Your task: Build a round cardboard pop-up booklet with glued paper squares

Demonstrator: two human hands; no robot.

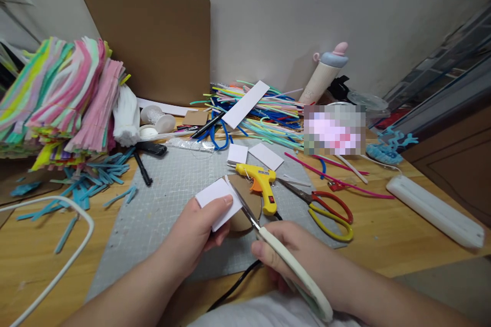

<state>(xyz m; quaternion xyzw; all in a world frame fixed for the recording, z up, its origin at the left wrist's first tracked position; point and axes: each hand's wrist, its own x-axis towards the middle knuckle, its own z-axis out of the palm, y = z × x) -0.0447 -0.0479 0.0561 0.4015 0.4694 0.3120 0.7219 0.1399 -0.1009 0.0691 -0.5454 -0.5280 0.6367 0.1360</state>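
My left hand [203,222] pinches a small white card [215,195], thumb on top and fingers underneath. In my right hand [286,248] is a pair of scissors [295,260] with pale handles. Their blades lie along the card's right edge, where a thin white strip stands off from it. Just beyond, a yellow glue gun [264,181] with an orange trigger lies on the grey cutting mat [149,225]. Under the card and blades, a round brown piece [236,222] is partly hidden. Two white card pieces, one a square [237,154], rest behind the glue gun.
Red-and-yellow-handled scissors [332,214] lie to the right, near a long white case [435,209]. Bundles of coloured pipe cleaners [57,97] are piled at left, with cut blue pieces [82,194] below. A tumbler [324,74] and upright cardboard [153,41] stand at the back.
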